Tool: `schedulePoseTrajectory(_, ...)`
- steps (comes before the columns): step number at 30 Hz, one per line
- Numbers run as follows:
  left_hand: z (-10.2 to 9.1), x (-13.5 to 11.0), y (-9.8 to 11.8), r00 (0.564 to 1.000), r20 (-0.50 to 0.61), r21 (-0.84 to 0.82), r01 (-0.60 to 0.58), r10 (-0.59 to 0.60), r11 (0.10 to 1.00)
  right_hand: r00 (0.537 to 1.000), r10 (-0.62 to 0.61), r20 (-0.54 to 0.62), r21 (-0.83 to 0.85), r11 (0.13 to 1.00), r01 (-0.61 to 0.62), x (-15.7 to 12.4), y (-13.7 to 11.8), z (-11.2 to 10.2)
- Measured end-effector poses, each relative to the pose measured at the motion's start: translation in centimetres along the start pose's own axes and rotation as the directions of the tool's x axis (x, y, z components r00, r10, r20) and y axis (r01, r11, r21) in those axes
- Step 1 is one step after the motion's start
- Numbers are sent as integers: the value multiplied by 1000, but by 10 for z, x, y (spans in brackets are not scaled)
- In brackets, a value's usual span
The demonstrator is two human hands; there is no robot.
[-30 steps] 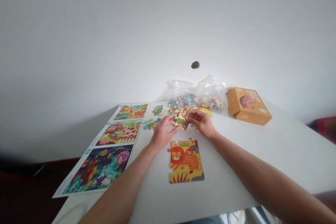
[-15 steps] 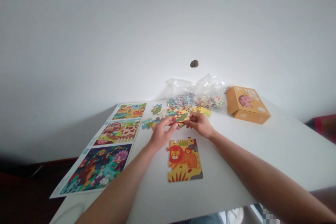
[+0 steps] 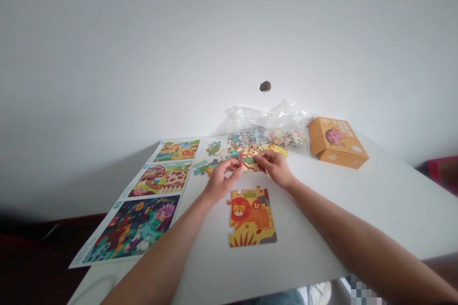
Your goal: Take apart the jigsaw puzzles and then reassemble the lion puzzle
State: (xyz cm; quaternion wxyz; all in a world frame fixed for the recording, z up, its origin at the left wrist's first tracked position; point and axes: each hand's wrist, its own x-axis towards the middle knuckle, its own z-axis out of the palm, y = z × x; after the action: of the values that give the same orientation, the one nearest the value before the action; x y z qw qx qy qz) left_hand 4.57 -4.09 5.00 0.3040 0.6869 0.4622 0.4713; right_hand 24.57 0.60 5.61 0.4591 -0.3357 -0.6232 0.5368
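Observation:
Between thumb and fingers of my left hand (image 3: 223,177) a small puzzle piece (image 3: 241,158) stands on edge, its reddish side toward me. My right hand (image 3: 275,167) is closed, its fingertips pinched at the edge of a green-and-yellow puzzle piece (image 3: 250,164); its fingers partly hide that piece. Loose yellow and multicoloured pieces (image 3: 277,149) lie just behind both hands. Nearer to me, a joined puzzle section (image 3: 253,219) with two orange lions lies flat on the white table, tabs and notches along its left side.
A picture sheet (image 3: 152,186) with three scenes lies at left. Loose greenish pieces (image 3: 213,148) lie beside it. At the back are clear bags (image 3: 246,136) of more pieces, and an orange box (image 3: 338,143) with a pig picture stands at right, near the wall.
The reddish-edged piece has turned from lying level between both hands to upright in my left hand. My right hand has moved slightly right, apart from the left. The lion section stays put.

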Motion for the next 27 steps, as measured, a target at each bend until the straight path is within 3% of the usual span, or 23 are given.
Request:
schedulePoseTrajectory(3,1,1,0,1000,29,-73,3,-1,997,999,23,37,36,999,-25,-1,2,-1)
schedulePoseTrajectory(8,-2,4,-6,983,-179,-99,32,-50,995,986,28,166,-11,1000,-27,-4,1,0)
schedulePoseTrajectory(14,-1,2,-6,998,-53,-58,17,-20,998,984,42,176,61,997,-54,-3,-6,5)
schedulePoseTrajectory(21,0,2,-7,998,-37,-99,52,-56,994,975,153,158,161,971,-179,-3,-7,0)
schedulePoseTrajectory(27,1,1,-5,999,2,-8,53,-53,999,991,36,128,28,999,-40,0,-12,-7)
